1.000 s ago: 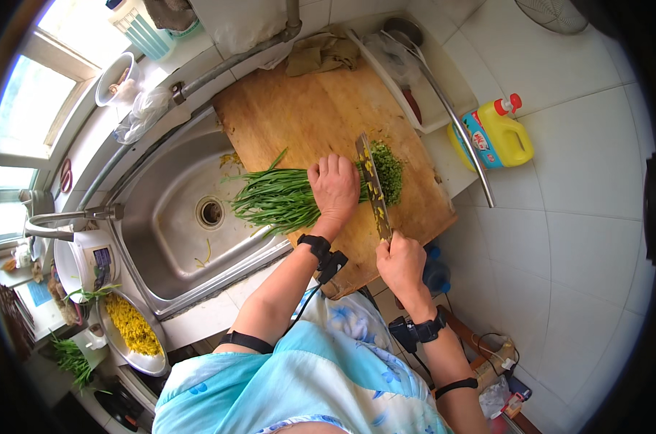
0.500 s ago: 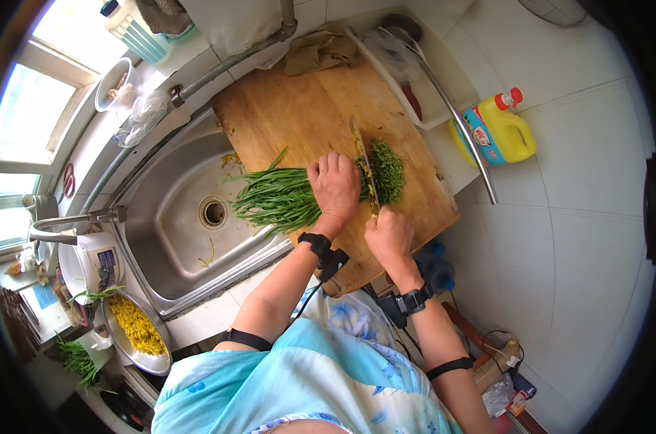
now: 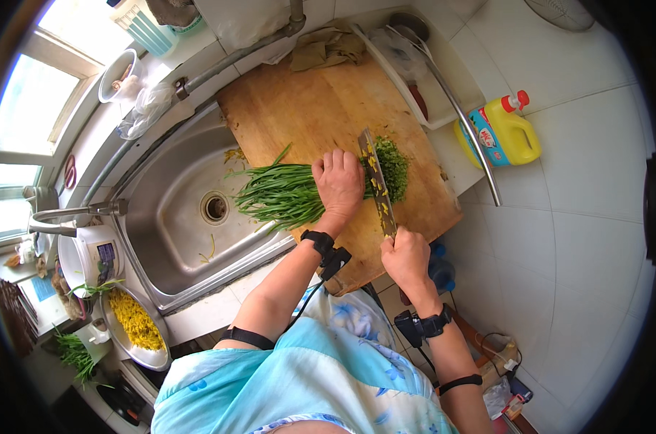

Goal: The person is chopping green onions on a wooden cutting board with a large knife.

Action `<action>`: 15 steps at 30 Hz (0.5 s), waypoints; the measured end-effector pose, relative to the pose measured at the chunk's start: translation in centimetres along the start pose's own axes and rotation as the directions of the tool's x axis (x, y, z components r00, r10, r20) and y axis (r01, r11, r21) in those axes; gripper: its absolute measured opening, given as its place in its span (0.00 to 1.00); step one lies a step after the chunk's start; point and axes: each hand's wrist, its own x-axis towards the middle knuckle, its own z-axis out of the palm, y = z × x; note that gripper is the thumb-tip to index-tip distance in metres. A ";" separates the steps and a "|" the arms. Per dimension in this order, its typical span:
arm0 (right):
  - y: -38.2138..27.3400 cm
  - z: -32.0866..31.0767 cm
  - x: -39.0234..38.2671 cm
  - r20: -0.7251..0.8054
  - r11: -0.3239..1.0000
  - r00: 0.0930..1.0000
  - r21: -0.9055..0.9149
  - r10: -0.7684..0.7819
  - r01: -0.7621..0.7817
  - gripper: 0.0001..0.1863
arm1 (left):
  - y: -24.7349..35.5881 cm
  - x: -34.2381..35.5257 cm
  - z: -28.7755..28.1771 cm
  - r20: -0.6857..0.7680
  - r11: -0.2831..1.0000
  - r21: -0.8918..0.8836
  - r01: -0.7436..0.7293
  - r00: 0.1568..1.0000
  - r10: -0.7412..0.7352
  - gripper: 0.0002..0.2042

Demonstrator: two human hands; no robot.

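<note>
A long bunch of garlic chives (image 3: 281,194) lies across the wooden cutting board (image 3: 306,108), its leafy ends hanging over the sink. My left hand (image 3: 339,182) presses down on the bunch near its cut end, fingers curled over it. In my right hand (image 3: 406,260) is the handle of a kitchen knife (image 3: 378,181), fingers wrapped round it. The broad blade stands just right of my left hand, and yellow bits cling to its side. Beyond the blade sits a heap of chopped chives (image 3: 393,165) on the board.
Left of the board is a steel sink (image 3: 176,278) with a faucet (image 3: 67,220). An oval dish of chopped yellow food (image 3: 136,322) stands at the lower left. At the right are a yellow jug (image 3: 509,134), a metal rail (image 3: 458,108) and a white tray (image 3: 451,79).
My right hand has drawn the knife toward me and a little to the right, and the blade's flat side shows more. My left hand stays on the garlic chives.
</note>
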 end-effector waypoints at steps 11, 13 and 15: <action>-0.4 3.3 3.9 -0.144 0.997 0.988 0.060 0.057 -0.049 0.10 | 0.3 0.3 -0.5 0.033 1.000 0.007 -0.019 0.999 0.019 0.06; -0.3 2.5 2.7 -0.161 0.998 0.986 0.050 0.039 -0.031 0.10 | 0.0 -0.4 -0.4 0.053 0.999 0.034 -0.009 0.999 0.007 0.06; -0.8 1.6 1.6 -0.168 0.999 0.985 0.041 0.024 -0.017 0.10 | -0.4 -0.2 0.0 0.069 1.000 0.031 -0.002 0.998 0.000 0.06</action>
